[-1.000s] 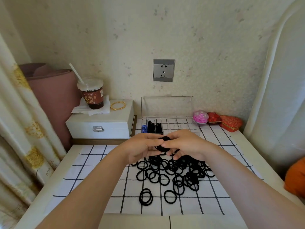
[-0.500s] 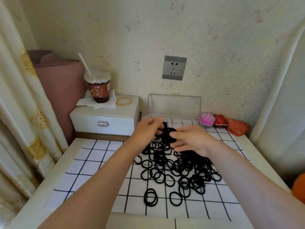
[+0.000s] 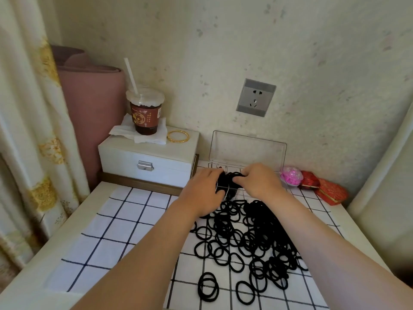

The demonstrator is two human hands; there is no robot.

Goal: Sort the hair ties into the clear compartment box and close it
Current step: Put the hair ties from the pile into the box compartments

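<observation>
Checked surface (image 3: 125, 220): flat cloth.
Left hand (image 3: 205, 193): fingers curled round black tie bundle (image 3: 229, 179).
Right hand (image 3: 260, 183): fingers pinch same bundle, low over compartment box (image 3: 248, 148); rigid clear plastic, lid upright beyond fingers.
Loose ties (image 3: 252, 238): soft elastic loops, heaped nearer than fingers.
Risk: springy bundle pops back out, spills into neighbouring compartment.

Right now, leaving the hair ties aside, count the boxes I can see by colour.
White box: 1
Clear compartment box: 1
Red boxes: 2
Total: 4
</observation>
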